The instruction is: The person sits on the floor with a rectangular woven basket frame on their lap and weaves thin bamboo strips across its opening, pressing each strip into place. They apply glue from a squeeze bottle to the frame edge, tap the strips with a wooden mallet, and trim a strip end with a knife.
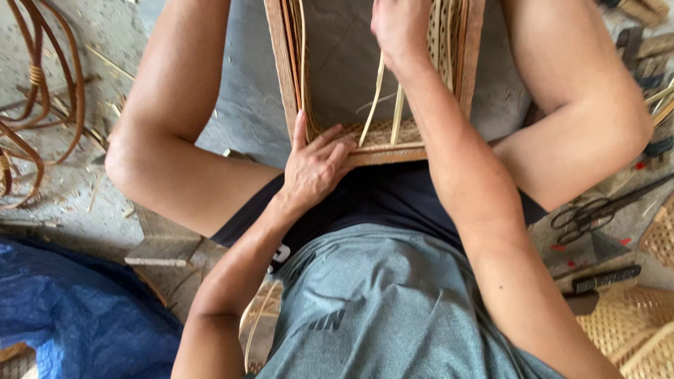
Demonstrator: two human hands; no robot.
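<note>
A wooden frame (281,63) with partly woven cane stands between my knees, its lower rail against my lap. My left hand (316,165) rests on the frame's lower left corner, fingers spread over the woven cane edge (382,132). My right hand (400,28) is higher up inside the frame, closed on thin pale cane strips (378,91) that run down to the lower rail. Several cane strands line the frame's left and right sides.
Bent rattan hoops (42,91) lie on the concrete floor at left. A blue tarp (77,309) covers the lower left. Black scissors (597,210), a dark-handled knife (604,278) and woven cane panels (632,323) lie at right.
</note>
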